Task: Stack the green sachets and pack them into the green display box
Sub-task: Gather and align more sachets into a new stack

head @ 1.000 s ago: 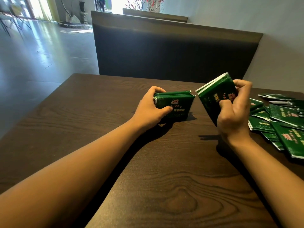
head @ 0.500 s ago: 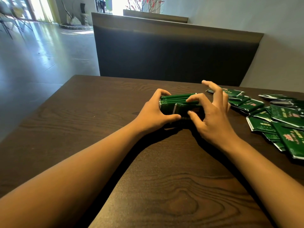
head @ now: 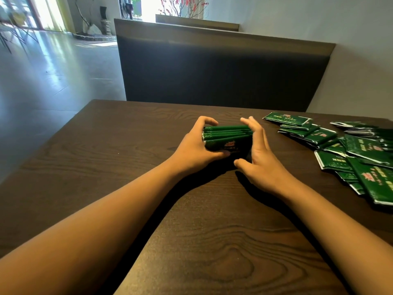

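1. Stack (head: 227, 136) of green sachets stands on edge mid-tabletop (head: 106, 150), between both hands; top edges face up, printed front w/ red logo faces the camera.
2. Left hand (head: 196, 149) grasps the stack's left end: fingers curl over the top-left corner, thumb lies across the lower front face.
3. Right hand (head: 258, 155) is at the stack's right end, fingers straight-ish and spread, pointing away from the camera; palm side is against the stack's right edge. Thumb sticks out toward the left near the lower right corner of the front sachet. Not curled round anything, so it reads as released, pressing flat rather than gripping.
4. Both forearms are bare and come in from the near edge, meeting at the stack.
5. Loose sachets (head: 348, 150) lie scattered on the right part of the tabletop, well apart from the stack; they overlap each other at mixed angles, some face-up w/ white-ish sealed edges showing. The heap runs off the right border.
6. Tabletop is dark wood w/ strong grain.
7. Behind the tabletop: a dark padded bench back (head: 212, 69) w/ a lighter top rail. Beyond it, a second similar rail, a pale wall at right, shiny floor at left and bright windows far back.
8. Red-flowered branches (head: 182, 5) show at the top, behind the bench back.
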{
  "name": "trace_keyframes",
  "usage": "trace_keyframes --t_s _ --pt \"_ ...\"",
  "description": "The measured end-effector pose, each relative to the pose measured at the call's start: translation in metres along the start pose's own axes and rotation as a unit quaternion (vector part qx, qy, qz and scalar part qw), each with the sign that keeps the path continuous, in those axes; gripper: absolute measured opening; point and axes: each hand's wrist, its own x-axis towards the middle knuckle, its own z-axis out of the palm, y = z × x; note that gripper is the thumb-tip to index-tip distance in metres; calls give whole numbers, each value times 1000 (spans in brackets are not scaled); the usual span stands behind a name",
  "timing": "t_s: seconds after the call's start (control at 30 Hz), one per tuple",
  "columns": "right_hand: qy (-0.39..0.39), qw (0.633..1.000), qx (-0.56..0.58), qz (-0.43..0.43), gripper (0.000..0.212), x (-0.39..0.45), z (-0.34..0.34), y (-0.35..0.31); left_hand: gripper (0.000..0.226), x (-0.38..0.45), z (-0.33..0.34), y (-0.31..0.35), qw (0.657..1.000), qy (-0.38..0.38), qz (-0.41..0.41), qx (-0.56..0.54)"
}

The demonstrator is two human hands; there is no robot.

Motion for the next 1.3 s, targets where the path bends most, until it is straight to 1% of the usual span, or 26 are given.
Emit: trace_keyframes --t_s 0.1,0.17,0.27,0.37,0.47,0.5,0.57,0.63,0.7,0.77,0.83,0.93,1.0,1.17,1.23,1.3 --pt "-8 1000 24 -5 86 0 -2 0 59 1 0 -2 1000 17 1 6" --pt "9 999 36 -13 73 1 -1 2 56 1 -1 -3 1000 27 0 9" --pt "59 997 41 -8 52 4 -2 9 52 2 0 0 999 44 -3 9" --pt "127 991 -25 18 45 7 -7 21 49 0 0 3 999 45 -25 1" --pt "174 977 -99 76 43 10 -16 31 48 -1 -2 6 998 39 -39 6" --pt "172 970 -138 103 44 12 -19 35 48 -2 -2 7 998 36 -44 2" --pt "137 950 -232 156 54 18 -29 42 48 -3 -2 10 998 35 -50 -2" --pt "98 924 -323 180 67 31 -41 51 48 -3 0 15 998 34 -51 -4" --pt "76 894 -394 201 76 49 -62 61 49 0 3 19 998 34 -50 -5" --pt "63 871 -417 251 81 63 -82 72 50 2 6 22 998 31 -53 -2" --pt "48 855 -416 304 85 73 -93 86 51 1 7 21 998 30 -56 -2" --pt "9 853 -370 368 87 80 -90 105 50 -1 2 16 998 35 -54 6" --pt "-7 857 -352 376 85 78 -86 112 50 0 0 13 998 33 -55 5" --pt "-46 872 -365 321 79 65 -92 109 49 1 -1 11 997 41 -60 6" --pt "-57 885 -366 283 75 52 -88 106 47 0 -1 11 996 70 -63 0" --pt "-62 904 -348 240 70 38 -81 98 45 -2 -3 13 990 128 -61 9"
